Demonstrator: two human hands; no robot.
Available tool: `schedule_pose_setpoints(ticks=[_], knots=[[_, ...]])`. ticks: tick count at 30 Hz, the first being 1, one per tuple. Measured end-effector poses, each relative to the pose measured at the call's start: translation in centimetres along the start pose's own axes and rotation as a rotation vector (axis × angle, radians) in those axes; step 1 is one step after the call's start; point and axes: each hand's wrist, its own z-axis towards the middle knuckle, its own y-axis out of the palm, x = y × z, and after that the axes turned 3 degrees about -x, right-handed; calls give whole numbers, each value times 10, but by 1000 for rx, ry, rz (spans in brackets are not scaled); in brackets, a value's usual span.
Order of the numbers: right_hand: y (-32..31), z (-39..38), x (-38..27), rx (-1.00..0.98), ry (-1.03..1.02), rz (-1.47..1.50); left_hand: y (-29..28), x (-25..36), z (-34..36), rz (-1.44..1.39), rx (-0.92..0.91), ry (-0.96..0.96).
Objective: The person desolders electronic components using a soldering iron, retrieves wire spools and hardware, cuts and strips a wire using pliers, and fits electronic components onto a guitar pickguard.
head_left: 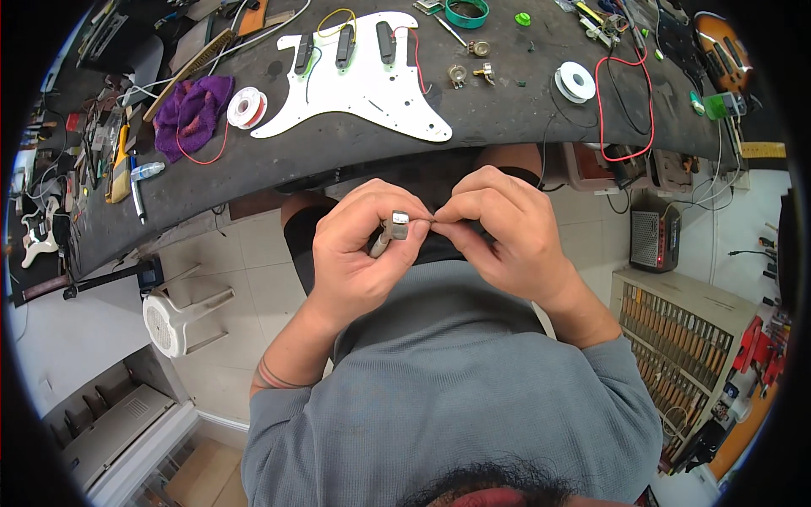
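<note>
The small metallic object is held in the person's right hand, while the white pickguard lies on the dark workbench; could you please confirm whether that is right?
Not quite: the head view shows the small metallic object in the left hand, not the right hand. The white pickguard does lie on the dark workbench.

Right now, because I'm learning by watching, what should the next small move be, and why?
I'd probably hold the left hand steady and draw the right hand slightly aside to expose the thin strand between them: both hands pinch close together, little of it shows, and the left hand also grips a silver-ended object, so the right hand seems freer to shift.
</note>
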Motion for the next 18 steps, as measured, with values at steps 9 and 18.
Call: schedule_pose_setpoints(ticks=[9, 18], knots=[[-4, -4, 2, -55, -26, -18, -3, -1, -1, 61, -5, 102], [-13, -4, 8, -51, -19, -30, -29, -9, -10, -60, 98, 32]])
